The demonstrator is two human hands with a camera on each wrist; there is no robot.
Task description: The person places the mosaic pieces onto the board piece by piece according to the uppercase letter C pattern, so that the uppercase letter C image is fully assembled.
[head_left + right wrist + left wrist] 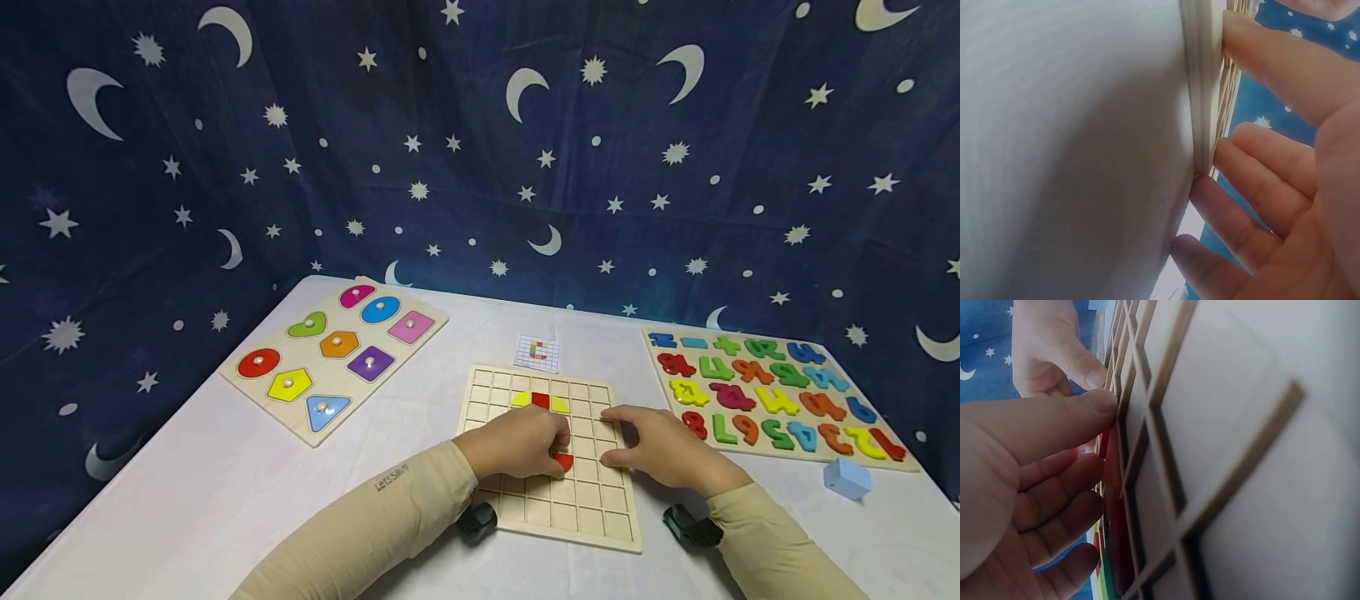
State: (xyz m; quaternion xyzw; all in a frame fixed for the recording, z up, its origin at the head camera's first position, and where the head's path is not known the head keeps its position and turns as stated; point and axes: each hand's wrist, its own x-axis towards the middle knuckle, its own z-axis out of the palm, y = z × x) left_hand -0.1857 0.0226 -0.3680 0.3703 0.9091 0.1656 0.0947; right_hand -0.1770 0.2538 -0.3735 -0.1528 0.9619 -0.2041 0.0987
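A wooden grid board (592,521) lies on the table, the left hand (517,442) over its middle. Between that hand's thumb and fingertips is a red block with a rounded corner (562,460), low in a cell; the left wrist view shows only a sliver of red by the thumb tip. Farther up the board sit a red square block (540,400) and two yellow rounded blocks, one on the left (521,400) and one on the right (559,405). The right hand (660,446) rests on the board's right edge, fingers spread, holding no block. The left hand hides part of the grid.
A small pattern card (537,353) lies behind the board. To the left is a knobbed shape puzzle (315,433); to the right, a number puzzle (720,367). A light blue block (847,479) stands near the right table edge. A starry cloth (480,108) hangs behind.
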